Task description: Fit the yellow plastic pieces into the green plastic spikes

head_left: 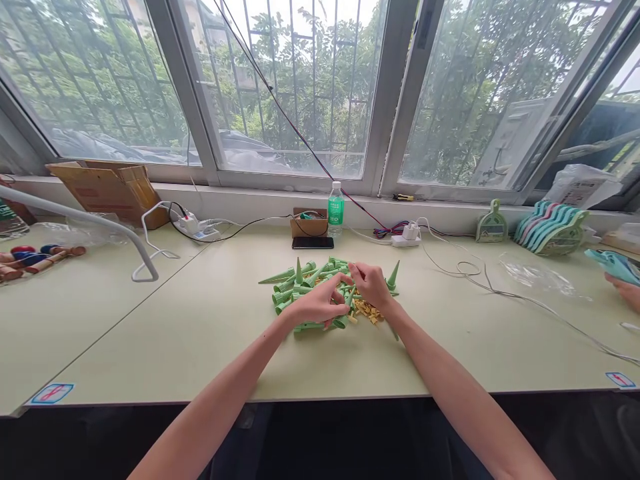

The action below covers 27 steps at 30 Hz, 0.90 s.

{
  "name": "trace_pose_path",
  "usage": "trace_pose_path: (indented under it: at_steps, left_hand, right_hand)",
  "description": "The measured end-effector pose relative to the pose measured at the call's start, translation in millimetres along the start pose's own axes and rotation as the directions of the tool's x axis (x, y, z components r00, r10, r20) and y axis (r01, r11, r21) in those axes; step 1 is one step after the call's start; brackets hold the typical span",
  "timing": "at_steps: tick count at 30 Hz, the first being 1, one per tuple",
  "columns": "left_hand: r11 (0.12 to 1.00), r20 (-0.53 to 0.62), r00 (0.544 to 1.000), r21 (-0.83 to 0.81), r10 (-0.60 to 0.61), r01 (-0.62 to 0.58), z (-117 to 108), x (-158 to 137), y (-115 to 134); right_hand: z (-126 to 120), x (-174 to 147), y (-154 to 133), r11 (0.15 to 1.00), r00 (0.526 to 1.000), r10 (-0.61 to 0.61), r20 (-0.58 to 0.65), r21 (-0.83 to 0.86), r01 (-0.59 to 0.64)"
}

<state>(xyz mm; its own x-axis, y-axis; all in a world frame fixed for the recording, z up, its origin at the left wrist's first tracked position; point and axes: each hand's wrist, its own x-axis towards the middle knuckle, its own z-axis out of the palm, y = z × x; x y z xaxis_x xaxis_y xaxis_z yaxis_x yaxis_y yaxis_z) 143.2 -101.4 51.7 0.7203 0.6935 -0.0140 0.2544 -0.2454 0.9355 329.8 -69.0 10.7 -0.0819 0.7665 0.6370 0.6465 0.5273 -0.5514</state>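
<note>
A pile of green plastic cone spikes (283, 295) lies on the table in front of me, some with hollow open ends and a few standing point up. Small yellow pieces (369, 311) are heaped at the pile's right side. My left hand (317, 301) is over the pile, its thumb and fingers curved around a green cone spike (351, 298). Close beside it, my right hand (371, 285) is closed in a pinch above the upper part of that spike. What sits between the right fingertips is too small to make out.
Behind the pile stand a phone (313, 243), a small cardboard box (301, 227) and a water bottle (336, 210). White cables (493, 288) cross the right side. Green dustpan-like items (550, 228) stand back right, near another person's hand (623, 289). A lamp arm (100, 220) reaches in left.
</note>
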Motion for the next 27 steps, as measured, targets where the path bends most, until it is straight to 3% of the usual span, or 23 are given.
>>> trace_pose_path:
  at_steps: [8,14,17,22,27]
  left_hand:
    - [0.999,-0.052,0.997,0.014,0.051,-0.050,6,5,-12]
    - [0.999,-0.095,0.995,0.012,0.042,-0.041,4,4,-7]
    - [1.000,-0.205,0.979,0.022,0.018,-0.014,-1,4,-2]
    - [1.000,-0.500,0.866,-0.018,0.007,-0.019,-4,10,-4]
    - [0.996,-0.661,0.750,-0.077,-0.016,-0.046,0,13,-9]
  right_hand:
    - [-2,1,-2,1.000,1.000,0.002,-0.001,0.006,-0.002]
    - [-5,0,-8,1.000,1.000,0.015,-0.018,0.010,-0.015]
    - [-6,0,-10,0.999,0.998,0.036,-0.041,0.017,-0.036]
    - [-5,-1,-12,0.997,0.997,-0.055,0.060,0.053,0.052]
    - [-3,-3,-19,0.984,0.966,-0.133,0.221,0.142,0.103]
